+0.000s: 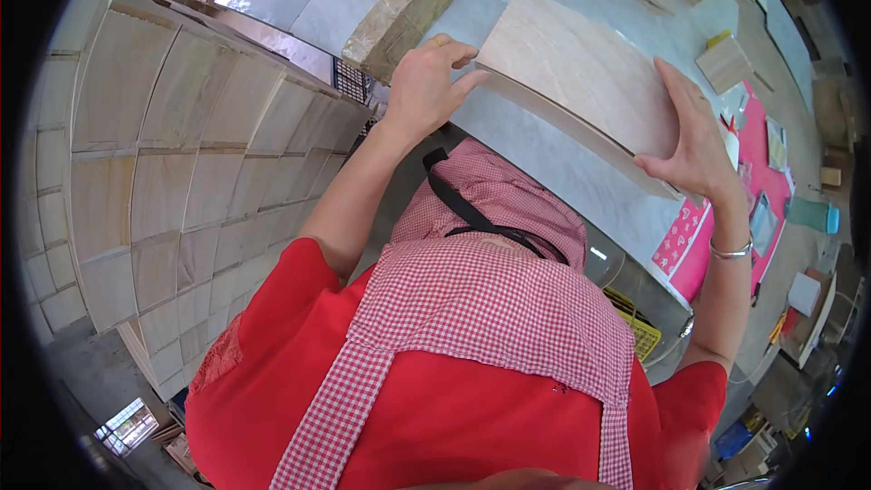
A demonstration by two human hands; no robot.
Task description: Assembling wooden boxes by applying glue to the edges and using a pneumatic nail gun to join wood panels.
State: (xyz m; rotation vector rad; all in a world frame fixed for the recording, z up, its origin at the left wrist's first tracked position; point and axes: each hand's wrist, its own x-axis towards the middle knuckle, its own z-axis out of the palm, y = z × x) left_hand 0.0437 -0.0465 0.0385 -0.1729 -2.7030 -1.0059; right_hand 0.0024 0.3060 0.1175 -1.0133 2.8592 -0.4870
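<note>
**Both hands on a wooden board**

Over the grey table (581,172), I hold a pale wooden board (590,82) tilted between my hands. My left hand (426,82) pinches its near corner; my right hand (694,141) clasps the far edge. Stacked boards (181,154) stand at my left.

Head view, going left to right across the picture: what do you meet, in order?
Stacked pale wooden sheets → left hand gripping the board's left end → pale wooden board, held tilted over the grey table → right hand at its right end → pink sheet → teal container.
</note>
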